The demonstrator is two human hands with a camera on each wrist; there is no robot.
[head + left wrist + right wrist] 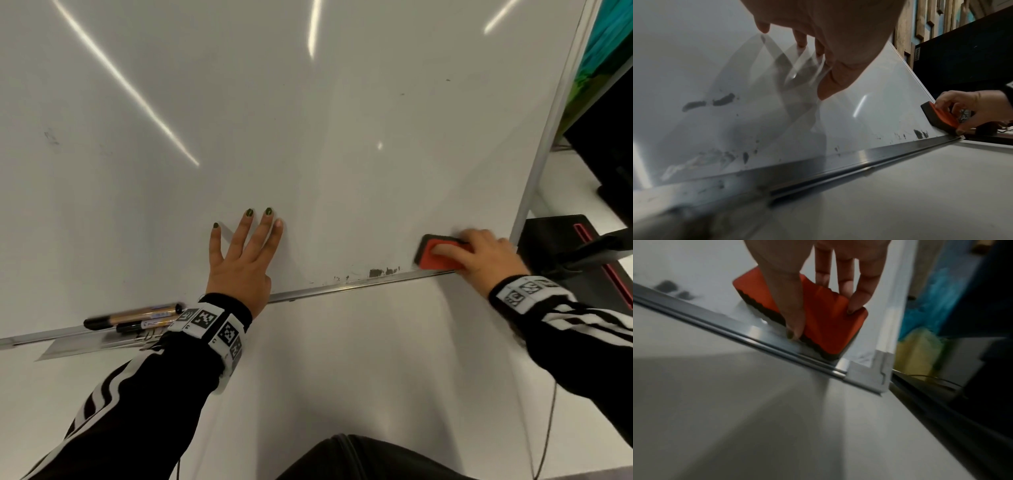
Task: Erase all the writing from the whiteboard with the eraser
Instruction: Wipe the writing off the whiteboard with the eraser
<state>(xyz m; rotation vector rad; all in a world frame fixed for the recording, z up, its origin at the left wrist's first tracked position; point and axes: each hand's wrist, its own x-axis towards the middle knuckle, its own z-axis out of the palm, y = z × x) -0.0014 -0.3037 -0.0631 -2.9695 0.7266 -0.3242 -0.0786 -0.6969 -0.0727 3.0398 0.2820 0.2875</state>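
The whiteboard (308, 120) fills most of the head view and is nearly blank. Dark ink smudges (376, 272) sit along its bottom edge, also seen as smudges (920, 134) in the left wrist view. My right hand (486, 253) grips the red and black eraser (436, 255) against the board's lower right corner, thumb on its lower edge, fingers on top. In the right wrist view the eraser (824, 321) lies just above the metal frame (777, 344). My left hand (245, 253) presses flat on the board with fingers spread.
Several markers (137, 317) lie on the tray at the board's lower left edge. A black monitor and its stand (582, 246) are just past the board's right edge. Below the board is a plain white surface (342, 359).
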